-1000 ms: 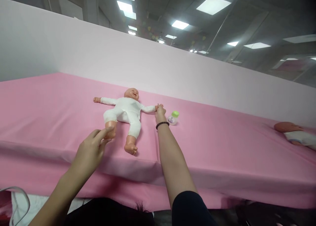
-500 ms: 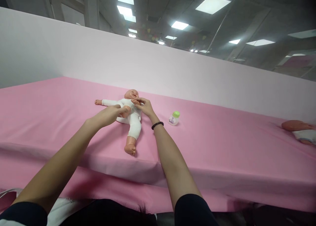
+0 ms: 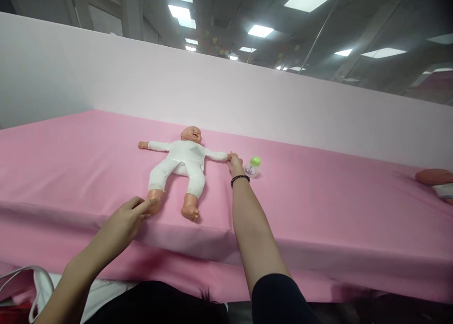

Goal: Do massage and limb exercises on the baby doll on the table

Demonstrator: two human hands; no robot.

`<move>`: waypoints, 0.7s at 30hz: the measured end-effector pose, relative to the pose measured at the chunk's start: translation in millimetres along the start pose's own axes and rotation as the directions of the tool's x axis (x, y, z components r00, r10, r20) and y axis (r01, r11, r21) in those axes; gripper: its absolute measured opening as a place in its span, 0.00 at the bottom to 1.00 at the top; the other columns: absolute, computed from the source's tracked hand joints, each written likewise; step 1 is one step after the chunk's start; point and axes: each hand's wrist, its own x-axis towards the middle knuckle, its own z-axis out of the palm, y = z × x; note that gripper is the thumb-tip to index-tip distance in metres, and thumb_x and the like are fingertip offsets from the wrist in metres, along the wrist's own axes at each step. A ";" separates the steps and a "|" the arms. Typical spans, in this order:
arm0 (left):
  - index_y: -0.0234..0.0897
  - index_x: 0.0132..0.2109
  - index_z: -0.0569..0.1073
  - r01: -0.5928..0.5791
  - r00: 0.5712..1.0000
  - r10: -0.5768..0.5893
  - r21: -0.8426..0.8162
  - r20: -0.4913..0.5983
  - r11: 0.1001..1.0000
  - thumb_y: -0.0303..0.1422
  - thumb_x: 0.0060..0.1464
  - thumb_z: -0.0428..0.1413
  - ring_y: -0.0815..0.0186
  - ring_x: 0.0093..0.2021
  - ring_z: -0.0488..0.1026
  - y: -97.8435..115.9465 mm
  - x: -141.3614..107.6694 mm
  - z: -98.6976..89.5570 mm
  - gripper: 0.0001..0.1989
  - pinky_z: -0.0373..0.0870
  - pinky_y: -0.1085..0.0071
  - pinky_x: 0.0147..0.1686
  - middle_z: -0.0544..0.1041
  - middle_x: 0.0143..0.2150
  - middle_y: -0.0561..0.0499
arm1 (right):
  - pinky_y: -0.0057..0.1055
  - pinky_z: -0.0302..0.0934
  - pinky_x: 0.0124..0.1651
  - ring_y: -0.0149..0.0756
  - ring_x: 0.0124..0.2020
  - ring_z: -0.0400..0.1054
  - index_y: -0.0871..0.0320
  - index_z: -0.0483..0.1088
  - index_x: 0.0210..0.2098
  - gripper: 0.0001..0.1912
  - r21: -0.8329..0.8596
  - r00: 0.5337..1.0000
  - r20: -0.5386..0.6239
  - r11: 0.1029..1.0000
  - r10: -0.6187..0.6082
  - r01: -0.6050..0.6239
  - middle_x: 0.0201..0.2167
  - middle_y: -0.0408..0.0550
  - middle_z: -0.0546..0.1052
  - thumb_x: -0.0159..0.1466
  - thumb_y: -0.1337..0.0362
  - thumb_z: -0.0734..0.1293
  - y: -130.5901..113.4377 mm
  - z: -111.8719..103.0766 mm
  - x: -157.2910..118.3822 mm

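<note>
A baby doll point(image 3: 187, 152) in a white cloth suit lies on its back on the pink cover, arms spread and legs pointing towards me. My left hand point(image 3: 129, 215) is closed on the doll's foot at the left, thumb and fingers around it. With its arm stretched out to the right, the doll's hand is pinched in my right hand point(image 3: 235, 164), which wears a dark beaded bracelet on the wrist. Just right of that hand stands a small clear bottle point(image 3: 252, 167) with a green cap and a printed label.
The pink-covered table point(image 3: 318, 206) runs along a white partition point(image 3: 226, 95). A second doll point(image 3: 434, 178) lies at the far right edge, partly cut off. At the lower left hangs a white bag with a strap point(image 3: 42, 286).
The doll's leg has been lowered from its belly to the left, straightened towards me. Its folded arm has been drawn out to the right by my right hand.
</note>
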 end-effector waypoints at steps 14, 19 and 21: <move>0.44 0.50 0.78 -0.131 0.943 0.162 0.123 -0.289 0.984 0.29 0.66 0.46 0.58 0.46 0.76 31.6 98.7 -44.0 0.16 0.73 0.64 0.46 0.75 0.50 0.45 | 0.34 0.70 0.56 0.39 0.54 0.75 0.58 0.76 0.52 0.18 0.004 0.646 0.347 0.690 -0.680 0.724 0.57 0.55 0.79 0.66 0.56 0.68 -30.0 53.5 -61.1; 0.38 0.49 0.78 -0.139 0.975 0.156 0.118 -0.158 0.983 0.27 0.63 0.45 0.61 0.37 0.71 37.8 146.8 -11.7 0.17 0.70 0.67 0.36 0.72 0.43 0.45 | 0.40 0.67 0.60 0.43 0.54 0.76 0.53 0.79 0.52 0.16 0.054 0.341 0.731 0.548 -0.591 0.835 0.52 0.50 0.83 0.65 0.61 0.71 -15.2 59.4 -83.9; 0.37 0.51 0.77 -0.126 0.986 0.138 0.126 -0.092 0.984 0.28 0.64 0.46 0.62 0.36 0.70 35.2 151.7 2.5 0.17 0.67 0.69 0.33 0.71 0.43 0.45 | 0.43 0.65 0.63 0.45 0.57 0.75 0.51 0.80 0.51 0.15 0.043 0.245 0.820 0.483 -0.517 0.875 0.52 0.49 0.83 0.65 0.63 0.71 -8.8 60.4 -85.0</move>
